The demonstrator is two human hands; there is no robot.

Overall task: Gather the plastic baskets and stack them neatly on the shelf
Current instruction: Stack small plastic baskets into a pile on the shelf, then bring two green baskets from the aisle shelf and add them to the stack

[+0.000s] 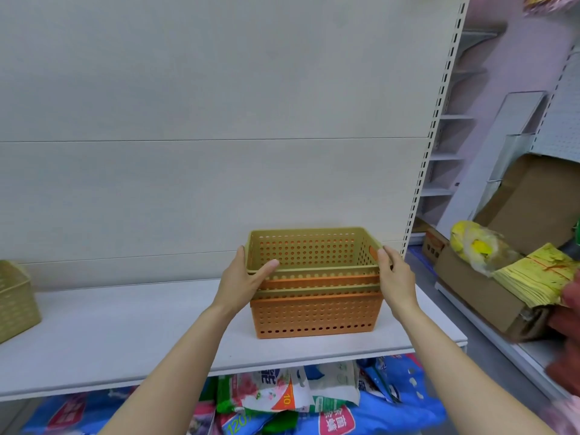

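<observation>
**Nested Baskets Gripped at Both Ends on Store Shelf**

A stack of perforated plastic baskets [317, 296], green and orange alternating, is seen standing on the white shelf [125, 334]. The top basket's rim is clasped by the left hand [243, 285], fingers [268, 266] hooked over it, and by the right hand [396, 282], whose fingertips are hidden behind the stack. Left of the stack, another green basket [15, 299] is cut off by the frame. Right of it, a cardboard box [489, 290] appears blurred.
</observation>
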